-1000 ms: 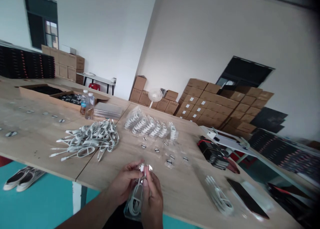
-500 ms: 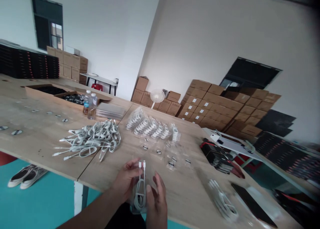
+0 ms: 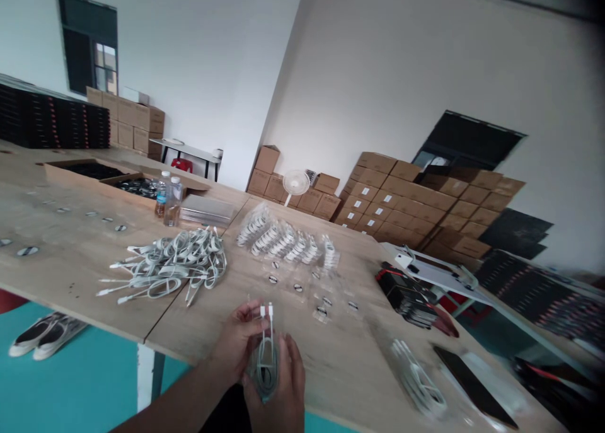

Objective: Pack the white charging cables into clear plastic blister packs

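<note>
1. The left hand (image 3: 240,335) is pinching the upper end of a clear bag (image 3: 267,391) beside two white plugs (image 3: 267,310); the right hand (image 3: 287,376) is cupping the lower part.
2. The coiled cable (image 3: 267,355) is lying inside that bag, right of the cable pile (image 3: 172,263) and nearer the person.
3. Ideally, the left thumb is pressing only lightly, leaving both plugs even.
4. The right palm should be supporting the coil without kinking it.

Left hand (image 3: 241,335) and right hand (image 3: 286,379) around coiled white cable (image 3: 267,363), cable pile (image 3: 177,261) on wooden table (image 3: 345,363), cartons (image 3: 411,193) behind
</note>
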`<action>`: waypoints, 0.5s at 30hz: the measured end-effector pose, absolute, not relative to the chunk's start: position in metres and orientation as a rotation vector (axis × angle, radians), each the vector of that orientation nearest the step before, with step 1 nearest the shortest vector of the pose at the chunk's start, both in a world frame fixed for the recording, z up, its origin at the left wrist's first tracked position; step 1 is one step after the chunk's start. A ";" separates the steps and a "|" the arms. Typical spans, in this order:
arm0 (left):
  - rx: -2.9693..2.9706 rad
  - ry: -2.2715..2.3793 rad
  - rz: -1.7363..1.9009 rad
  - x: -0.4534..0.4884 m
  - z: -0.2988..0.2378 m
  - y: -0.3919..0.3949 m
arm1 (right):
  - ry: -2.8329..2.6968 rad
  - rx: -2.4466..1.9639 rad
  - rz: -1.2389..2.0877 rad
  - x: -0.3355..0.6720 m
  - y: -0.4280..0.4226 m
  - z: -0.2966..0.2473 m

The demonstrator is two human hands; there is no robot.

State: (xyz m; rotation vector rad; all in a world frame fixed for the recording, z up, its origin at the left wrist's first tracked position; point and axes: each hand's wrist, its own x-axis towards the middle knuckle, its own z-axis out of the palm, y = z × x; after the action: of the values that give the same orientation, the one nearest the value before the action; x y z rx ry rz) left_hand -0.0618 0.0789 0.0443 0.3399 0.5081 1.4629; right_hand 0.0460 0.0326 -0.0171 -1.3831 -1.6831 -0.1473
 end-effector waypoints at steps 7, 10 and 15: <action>0.471 0.504 1.447 -0.055 0.041 0.082 | -1.778 -1.398 -0.345 0.064 0.038 -0.019; 0.661 0.721 1.496 -0.064 0.021 0.093 | -1.692 -1.469 -0.347 0.102 0.043 -0.001; 1.474 1.225 1.459 -0.102 -0.023 0.111 | -1.487 -1.867 -0.435 0.240 0.061 0.054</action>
State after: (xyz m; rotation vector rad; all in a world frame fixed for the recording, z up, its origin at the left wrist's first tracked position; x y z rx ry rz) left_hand -0.1023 0.1110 -0.0232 1.4744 1.2253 1.4588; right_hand 0.2396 0.0608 0.0537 -1.8671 -1.4871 -0.4349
